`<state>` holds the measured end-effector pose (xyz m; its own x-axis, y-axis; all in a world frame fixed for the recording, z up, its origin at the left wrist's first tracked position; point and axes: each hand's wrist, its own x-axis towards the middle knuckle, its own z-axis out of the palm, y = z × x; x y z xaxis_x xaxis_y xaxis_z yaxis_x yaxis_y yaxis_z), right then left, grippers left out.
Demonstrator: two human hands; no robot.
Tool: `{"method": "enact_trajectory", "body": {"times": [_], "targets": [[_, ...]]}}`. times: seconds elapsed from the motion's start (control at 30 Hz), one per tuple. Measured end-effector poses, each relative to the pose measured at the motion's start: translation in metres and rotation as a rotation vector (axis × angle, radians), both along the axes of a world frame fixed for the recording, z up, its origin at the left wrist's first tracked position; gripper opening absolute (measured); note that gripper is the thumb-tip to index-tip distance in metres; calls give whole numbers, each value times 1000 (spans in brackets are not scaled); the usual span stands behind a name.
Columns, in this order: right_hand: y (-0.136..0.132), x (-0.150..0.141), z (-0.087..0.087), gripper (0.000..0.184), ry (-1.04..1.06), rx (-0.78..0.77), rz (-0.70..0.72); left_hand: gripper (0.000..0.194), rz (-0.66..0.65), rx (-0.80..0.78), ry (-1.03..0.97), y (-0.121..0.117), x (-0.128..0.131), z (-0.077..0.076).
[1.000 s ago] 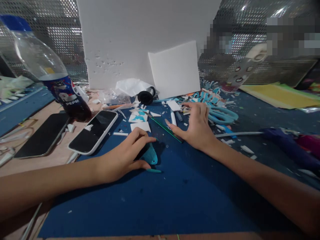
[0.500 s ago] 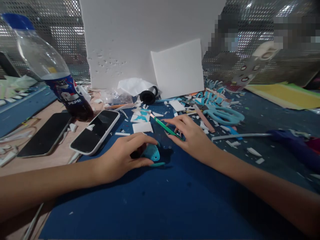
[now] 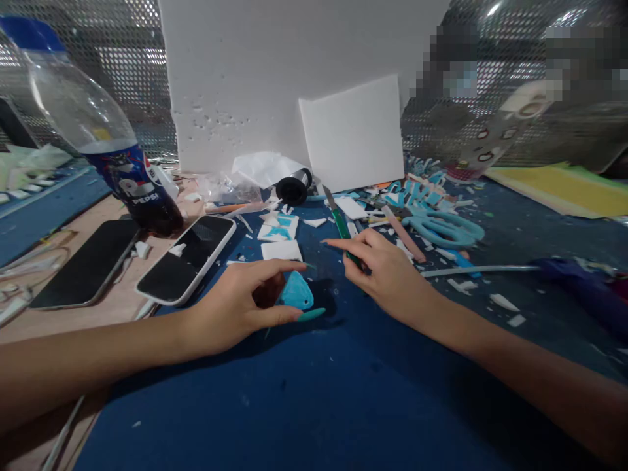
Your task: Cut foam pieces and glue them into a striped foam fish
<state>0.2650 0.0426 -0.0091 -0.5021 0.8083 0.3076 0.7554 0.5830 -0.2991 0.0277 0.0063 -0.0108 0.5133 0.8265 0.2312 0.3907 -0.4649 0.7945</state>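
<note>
My left hand (image 3: pixel 233 301) curls around a small light-blue triangular piece (image 3: pixel 297 289) with a tiny hole near one corner. The thumb lies along its near side, the index finger arches above it, and the other fingers are hidden behind. In my right hand (image 3: pixel 390 275) is a green-handled craft knife (image 3: pixel 339 221), its blade pointing away from me. That index finger stretches out to the left, off the handle. Just beyond the left hand lie a plain white foam piece (image 3: pixel 281 251) and another foam piece with blue patches (image 3: pixel 277 227).
Two phones (image 3: pixel 189 260) and a tilted Pepsi bottle (image 3: pixel 130 176) stand left. A black spool (image 3: pixel 293 186), light-blue scissors (image 3: pixel 444 227) and foam scraps lie behind. A white board (image 3: pixel 353 134) leans at the back. A glue gun (image 3: pixel 574 281) is at right.
The craft knife has swung from pointing left to pointing away from me. My left index finger has lifted, showing more of the blue piece.
</note>
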Motion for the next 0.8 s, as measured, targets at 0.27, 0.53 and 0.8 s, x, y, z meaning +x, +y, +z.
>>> {"method": "enact_trajectory", "body": {"times": [0.27, 0.53, 0.8], "targets": [[-32, -18, 13, 21, 224, -360, 179, 52, 26, 60, -36, -2, -3, -2], [-44, -28, 9, 16, 273, -416, 151, 57, -55, 491, 97, -4, -1, -7], [-50, -35, 6, 15, 236, -349, -11, 49, -5, 661, 234, -11, 2, -9]]}}
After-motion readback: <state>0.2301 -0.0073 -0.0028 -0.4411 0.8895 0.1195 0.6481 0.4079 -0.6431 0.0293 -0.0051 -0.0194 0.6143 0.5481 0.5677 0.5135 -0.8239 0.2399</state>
